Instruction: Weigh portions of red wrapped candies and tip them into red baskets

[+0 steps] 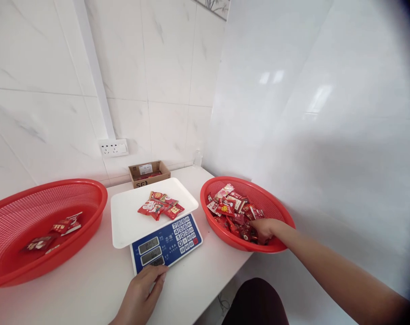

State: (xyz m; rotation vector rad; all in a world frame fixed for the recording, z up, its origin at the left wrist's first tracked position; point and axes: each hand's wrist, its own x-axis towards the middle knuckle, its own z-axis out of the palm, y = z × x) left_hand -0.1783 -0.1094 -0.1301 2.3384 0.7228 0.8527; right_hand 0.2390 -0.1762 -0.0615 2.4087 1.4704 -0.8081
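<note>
My left hand (145, 289) rests against the front edge of a blue-and-white digital scale (169, 246), its fingers loosely extended, holding nothing, and partly covering the lowest display. On the scale's white tray (130, 216) lies a small pile of red candy packets (160, 205). My right hand (266, 229) reaches into the right red basket (279, 205). Its fingertips are down among many small wrapped packets (237, 207), mostly red with some white and pink, so whether they grip one is hidden.
Another red basket (101, 198) stands at the left, with several packets (61, 225) on its bottom. Behind the scale is an open cardboard box (164, 171) with red items inside. A wall socket (113, 147) sits above the white table (218, 266), whose edge runs near my knee (257, 302).
</note>
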